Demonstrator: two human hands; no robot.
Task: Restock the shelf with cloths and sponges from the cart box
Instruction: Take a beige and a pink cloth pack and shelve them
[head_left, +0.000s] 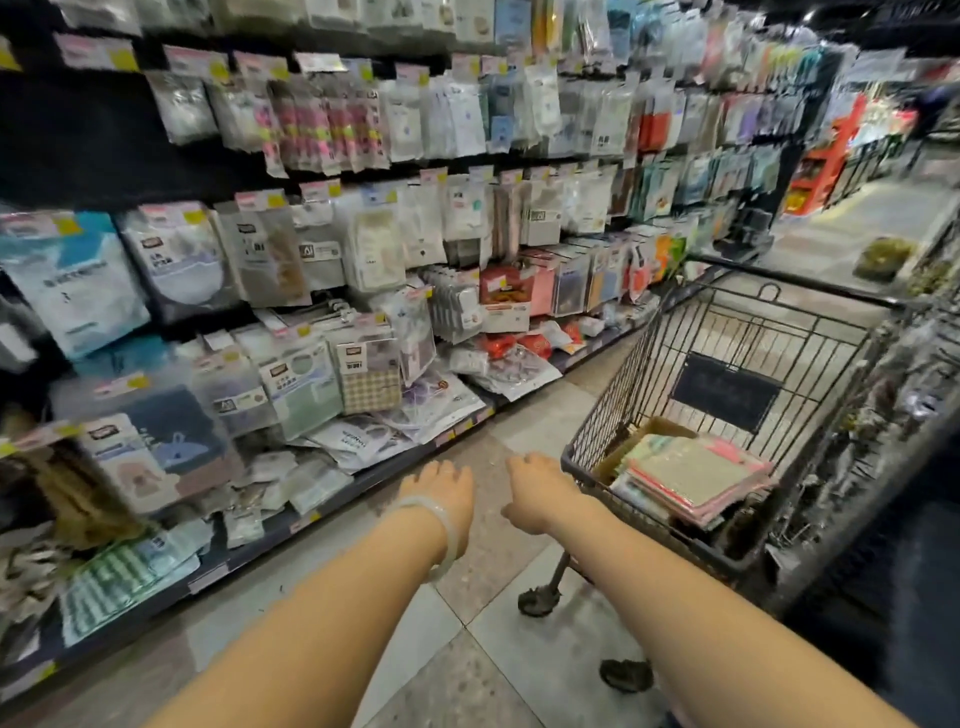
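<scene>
While both my arms reach out over the floor, my left hand (441, 486) and right hand (535, 486) hold nothing, fingers loosely bent downward. The cart (727, 395) stands just right of my right hand; its box (618, 457) holds stacked cloths (696, 475). The shelf (363, 483) lies left of the cart.

Both bare forearms were extended forward and side by side. The left hand (441, 486) hung palm-down, fingers loosely relaxed, holding nothing, a pale bangle (441, 525) around its wrist. The right hand (535, 493) was likewise relaxed, fingers loosely bent, empty.
</scene>
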